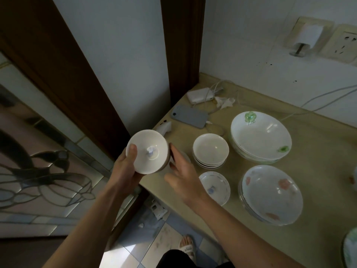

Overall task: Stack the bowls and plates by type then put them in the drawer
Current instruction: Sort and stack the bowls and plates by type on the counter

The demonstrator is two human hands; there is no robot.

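My left hand (126, 167) holds a small white bowl (149, 151) with a blue mark inside, tilted toward me above the counter's left edge, thumb on its rim. My right hand (182, 173) is beside the bowl with fingers apart, fingertips close to its right rim; whether they touch is unclear. On the beige counter (318, 171) sit a stack of small white bowls (210, 150), a small blue-patterned dish (217, 187), a stack of green-leaf plates (260, 137) and a stack of pink-flower plates (271, 194).
A grey phone (190, 116), a white power bank (200, 95) and cables lie at the counter's back left. Wall sockets (345, 43) sit on the tiled wall. Another dish's edge (350, 246) shows at far right. A dark door frame (181, 45) stands left of the counter.
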